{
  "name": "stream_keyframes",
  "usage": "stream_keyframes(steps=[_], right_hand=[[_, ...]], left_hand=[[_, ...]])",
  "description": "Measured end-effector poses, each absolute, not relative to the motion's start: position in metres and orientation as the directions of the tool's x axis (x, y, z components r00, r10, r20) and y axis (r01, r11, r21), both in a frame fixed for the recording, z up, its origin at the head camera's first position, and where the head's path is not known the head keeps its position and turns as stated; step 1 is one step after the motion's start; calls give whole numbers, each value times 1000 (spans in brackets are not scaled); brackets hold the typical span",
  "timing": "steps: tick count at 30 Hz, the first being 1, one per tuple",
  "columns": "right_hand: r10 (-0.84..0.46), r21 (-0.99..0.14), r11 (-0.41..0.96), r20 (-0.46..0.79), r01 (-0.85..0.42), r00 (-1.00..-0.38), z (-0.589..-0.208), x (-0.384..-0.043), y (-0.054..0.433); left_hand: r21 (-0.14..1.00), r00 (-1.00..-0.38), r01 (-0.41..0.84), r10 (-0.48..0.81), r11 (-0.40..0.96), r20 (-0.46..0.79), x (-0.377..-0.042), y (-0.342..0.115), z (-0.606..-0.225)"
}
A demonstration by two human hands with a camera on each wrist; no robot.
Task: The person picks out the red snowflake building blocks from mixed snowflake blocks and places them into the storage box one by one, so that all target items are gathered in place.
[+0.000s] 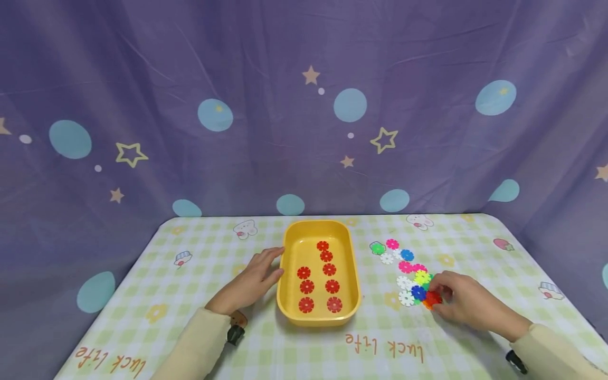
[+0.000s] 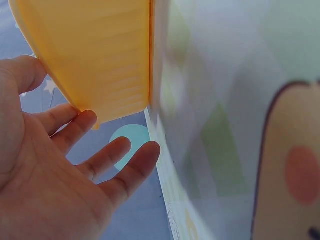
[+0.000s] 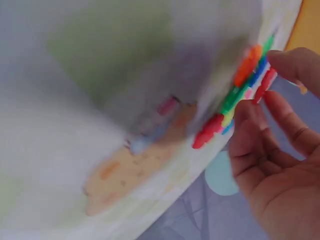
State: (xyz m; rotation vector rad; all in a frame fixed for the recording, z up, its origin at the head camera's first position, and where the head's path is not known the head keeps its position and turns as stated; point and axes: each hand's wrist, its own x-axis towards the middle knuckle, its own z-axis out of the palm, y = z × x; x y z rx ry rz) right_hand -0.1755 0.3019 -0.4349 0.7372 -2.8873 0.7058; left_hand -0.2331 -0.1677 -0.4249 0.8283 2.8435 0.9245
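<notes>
A yellow plastic tray (image 1: 318,321) stands mid-table with several red notched flower discs (image 1: 307,286) laid in two columns inside it. The left hand (image 1: 253,282) rests its fingertips against the tray's left rim; the left wrist view shows the fingers loosely extended, with thumb and fingertips touching the yellow wall (image 2: 100,60). Over a loose pile of coloured discs (image 1: 406,282) to the right of the tray, the right hand (image 1: 467,306) pinches a red disc (image 3: 265,85) between thumb and index finger. That disc is partly hidden by the fingers.
White, blue, pink, green and yellow discs spread back from the pile, with a green disc (image 1: 378,248) and a pink disc (image 1: 392,244) at its far end. A checked cloth (image 1: 190,295) covers the table. Behind it hangs a purple curtain (image 1: 266,158).
</notes>
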Motion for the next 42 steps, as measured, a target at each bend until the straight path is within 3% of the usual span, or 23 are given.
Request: stream_keyframes(steps=[6, 13, 19, 25, 29, 42], right_hand=[[-506, -397, 688, 337, -608, -794, -423, -187, 292], [-566, -402, 641, 328, -654, -756, -402, -212, 265], [-623, -421, 543, 379, -727, -684, -386, -242, 228], [-730, -417, 479, 299, -772, -615, -380, -268, 185], [-761, -415, 473, 252, -777, -597, -384, -281, 157], [-773, -490, 498, 123, -716, -622, -402, -318, 97]], left_hand=[[557, -863, 469, 489, 686, 124, -231, -170, -425], [558, -872, 454, 476, 695, 116, -229, -170, -424], [553, -881, 434, 464, 711, 95, -229, -171, -423], [553, -878, 436, 471, 710, 87, -229, -170, -422], [543, -878, 438, 470, 716, 89, -230, -169, -422], [523, -874, 449, 477, 724, 90, -230, -164, -420]])
